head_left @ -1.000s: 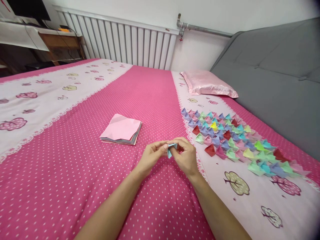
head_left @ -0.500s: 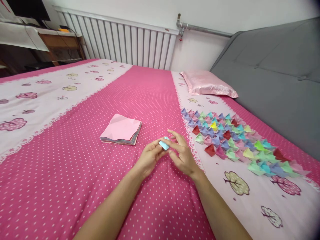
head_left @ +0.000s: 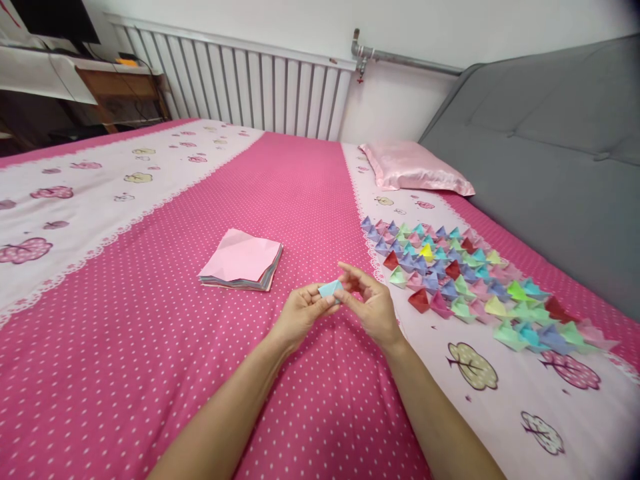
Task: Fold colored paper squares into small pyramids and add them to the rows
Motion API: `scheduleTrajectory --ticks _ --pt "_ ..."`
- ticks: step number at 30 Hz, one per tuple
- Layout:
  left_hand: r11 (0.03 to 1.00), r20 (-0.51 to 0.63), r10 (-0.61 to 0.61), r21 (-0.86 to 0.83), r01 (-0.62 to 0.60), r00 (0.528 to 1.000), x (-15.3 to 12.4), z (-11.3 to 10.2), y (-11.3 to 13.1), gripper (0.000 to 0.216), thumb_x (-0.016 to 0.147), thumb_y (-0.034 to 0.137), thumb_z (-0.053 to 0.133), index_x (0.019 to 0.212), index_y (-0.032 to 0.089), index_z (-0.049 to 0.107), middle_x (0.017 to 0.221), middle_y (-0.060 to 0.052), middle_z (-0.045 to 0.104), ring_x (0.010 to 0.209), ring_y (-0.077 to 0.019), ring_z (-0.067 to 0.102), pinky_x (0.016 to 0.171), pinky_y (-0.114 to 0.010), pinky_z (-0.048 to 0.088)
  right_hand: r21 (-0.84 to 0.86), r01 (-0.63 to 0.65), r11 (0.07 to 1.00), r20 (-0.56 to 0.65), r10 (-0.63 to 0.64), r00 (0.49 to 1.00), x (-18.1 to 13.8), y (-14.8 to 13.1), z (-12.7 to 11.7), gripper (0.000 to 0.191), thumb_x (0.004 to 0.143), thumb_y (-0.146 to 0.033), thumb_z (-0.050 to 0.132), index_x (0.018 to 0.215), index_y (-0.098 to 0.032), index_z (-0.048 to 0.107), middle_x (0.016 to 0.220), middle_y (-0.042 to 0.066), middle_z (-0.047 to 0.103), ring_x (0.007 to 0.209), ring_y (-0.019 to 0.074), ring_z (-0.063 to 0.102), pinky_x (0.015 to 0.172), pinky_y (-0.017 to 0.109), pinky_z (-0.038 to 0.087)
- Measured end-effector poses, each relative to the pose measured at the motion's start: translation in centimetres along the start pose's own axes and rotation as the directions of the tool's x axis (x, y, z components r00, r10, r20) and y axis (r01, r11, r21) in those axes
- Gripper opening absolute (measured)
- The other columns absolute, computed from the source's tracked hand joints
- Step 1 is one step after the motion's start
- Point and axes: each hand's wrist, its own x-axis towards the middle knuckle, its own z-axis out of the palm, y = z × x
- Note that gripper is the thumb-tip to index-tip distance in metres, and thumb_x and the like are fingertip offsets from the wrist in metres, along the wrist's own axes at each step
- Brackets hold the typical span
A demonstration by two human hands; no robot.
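Observation:
A small folded piece of light blue paper is held between my two hands above the pink dotted bedspread. My left hand pinches its left side, thumb in front and fingers behind. At its right side, my right hand grips it with the thumb, and one finger sticks out upward. The paper's back and lower edge are partly hidden by the fingers. Left of my hands lies a stack of square paper with a pink sheet on top. Folded paper boats in many colours stand in rows to the right.
A pink pillow lies at the far right against a grey padded headboard. Behind the bed are a white radiator and a pipe. A desk with a black monitor stands far left.
The right fingers have moved off the front of the blue paper to its right edge. More of its face shows now, and the left thumb lies along its lower side.

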Motion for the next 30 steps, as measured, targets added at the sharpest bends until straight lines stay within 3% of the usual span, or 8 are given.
scheduleTrajectory --ticks 2,5,11,17,23,26,30 --pt "0.998 0.000 -0.011 0.065 0.011 1.000 0.0 0.1 0.0 0.031 0.060 0.029 0.076 0.083 0.011 0.067 0.076 -0.004 0.068 0.068 -0.0101 0.061 0.069 -0.022 0.047 0.013 -0.086 0.996 0.020 0.085 0.996 0.0 0.1 -0.2 0.039 0.073 -0.031 0.065 0.112 -0.024 0.061 0.081 0.000 0.058 0.066 0.0110 0.053 0.065 0.026 0.047" --pt "0.989 -0.039 -0.016 0.144 0.022 0.999 -0.1 0.3 0.0 0.033 0.056 0.036 0.077 0.076 0.011 0.066 0.070 -0.004 0.068 0.063 -0.0114 0.062 0.063 -0.022 0.047 -0.023 -0.148 0.989 0.059 0.149 0.987 0.0 0.0 -0.3 0.023 0.072 -0.035 0.065 0.086 -0.017 0.069 0.072 0.001 0.059 0.061 0.0117 0.052 0.060 0.025 0.044" --pt "0.966 -0.008 0.016 0.260 -0.014 1.000 -0.4 0.3 0.0 0.036 0.059 0.043 0.073 0.070 0.010 0.064 0.061 -0.005 0.067 0.055 -0.0141 0.063 0.055 -0.024 0.049 -0.017 -0.134 0.991 0.009 0.134 0.991 -0.3 -0.9 0.0 0.021 0.074 -0.035 0.063 0.064 -0.016 0.063 0.059 0.000 0.059 0.055 0.0118 0.051 0.053 0.024 0.040" --pt "0.955 0.027 0.053 0.292 -0.059 0.998 -0.7 0.4 0.1 0.033 0.065 0.041 0.069 0.072 0.009 0.063 0.062 -0.006 0.068 0.053 -0.0143 0.063 0.052 -0.023 0.050 0.041 -0.116 0.992 -0.042 0.118 0.992 -0.6 -1.1 0.4 0.021 0.074 -0.032 0.062 0.060 -0.016 0.062 0.055 -0.002 0.057 0.052 0.0102 0.049 0.052 0.022 0.038" --pt "0.957 0.035 0.040 0.284 -0.048 0.999 -0.6 0.5 0.3 0.035 0.064 0.042 0.070 0.072 0.009 0.062 0.058 -0.004 0.066 0.049 -0.0123 0.061 0.049 -0.020 0.048 0.219 -0.250 0.943 -0.068 0.271 0.960 -0.6 -0.7 1.0 0.024 0.069 -0.036 0.066 0.057 -0.015 0.060 0.049 -0.005 0.050 0.046 0.0073 0.040 0.046 0.021 0.031" --pt "0.966 0.018 0.013 0.258 -0.018 1.000 -0.4 0.5 0.2 0.035 0.062 0.039 0.072 0.078 0.009 0.064 0.064 -0.005 0.068 0.052 -0.0124 0.063 0.052 -0.021 0.050 0.190 -0.269 0.944 -0.071 0.287 0.955 -0.5 -0.6 1.1 0.032 0.073 -0.041 0.062 0.054 -0.015 0.058 0.048 -0.004 0.048 0.045 0.0074 0.038 0.045 0.021 0.030" --pt "0.971 0.029 -0.040 0.236 0.032 0.999 -0.3 0.3 0.1 0.035 0.058 0.033 0.076 0.081 0.009 0.064 0.068 -0.006 0.069 0.056 -0.0128 0.064 0.054 -0.021 0.050 0.046 -0.197 0.979 -0.125 0.201 0.972 -0.5 -0.2 1.0 0.034 0.075 -0.043 0.059 0.056 -0.014 0.059 0.050 -0.003 0.050 0.048 0.0085 0.041 0.046 0.021 0.031"
